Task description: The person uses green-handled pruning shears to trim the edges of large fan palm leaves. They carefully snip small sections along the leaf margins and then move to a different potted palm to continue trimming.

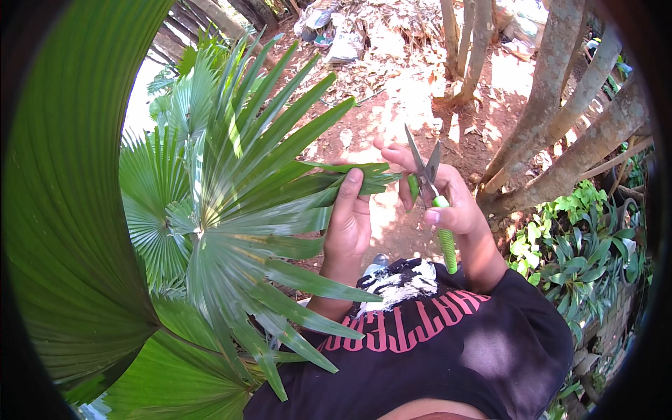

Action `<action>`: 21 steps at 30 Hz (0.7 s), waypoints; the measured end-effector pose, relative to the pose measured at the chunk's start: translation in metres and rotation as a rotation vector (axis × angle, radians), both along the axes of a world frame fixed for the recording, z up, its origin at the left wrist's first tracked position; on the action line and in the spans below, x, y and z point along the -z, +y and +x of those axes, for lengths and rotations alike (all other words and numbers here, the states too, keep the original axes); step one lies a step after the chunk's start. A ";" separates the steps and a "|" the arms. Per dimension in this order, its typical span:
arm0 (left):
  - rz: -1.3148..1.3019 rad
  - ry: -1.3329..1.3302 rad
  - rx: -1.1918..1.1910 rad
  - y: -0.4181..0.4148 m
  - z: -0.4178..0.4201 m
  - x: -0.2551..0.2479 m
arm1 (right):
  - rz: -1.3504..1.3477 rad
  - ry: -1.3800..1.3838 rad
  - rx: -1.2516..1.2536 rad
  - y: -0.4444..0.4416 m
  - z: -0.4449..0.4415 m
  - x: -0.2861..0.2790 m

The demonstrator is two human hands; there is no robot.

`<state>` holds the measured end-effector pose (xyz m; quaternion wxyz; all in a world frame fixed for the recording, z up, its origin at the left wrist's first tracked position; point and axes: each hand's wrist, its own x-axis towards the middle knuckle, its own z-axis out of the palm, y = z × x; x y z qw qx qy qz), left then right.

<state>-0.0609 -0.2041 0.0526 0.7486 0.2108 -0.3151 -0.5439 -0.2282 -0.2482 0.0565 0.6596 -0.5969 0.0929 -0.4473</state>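
Observation:
A large fan palm leaf (231,231) with split, pointed segments spreads in front of me on the left. My left hand (349,215) pinches several of its segments together, thumb on top, near their ends. To the right of those ends, my right hand (451,199) holds garden shears (430,165) with green grips. The metal blades stand apart and point up and away from me, with no leaf between them. Some fingers of my right hand reach beyond the shears toward the leaf tips.
A big pleated leaf (68,210) fills the left edge, close to the camera. More fan palms (157,210) grow behind. Tree trunks (546,105) rise at the right, above leafy plants (577,252). Sacks (344,39) and dry leaves lie on the soil farther off.

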 end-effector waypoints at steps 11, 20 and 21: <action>0.055 -0.048 -0.018 0.001 0.001 -0.002 | -0.385 0.227 0.018 -0.017 0.009 0.011; -0.028 -0.058 0.064 0.003 -0.001 -0.008 | -0.389 0.257 0.028 -0.026 0.013 0.005; -0.030 -0.064 0.059 0.002 -0.001 -0.008 | -0.383 0.254 0.007 -0.028 0.013 0.010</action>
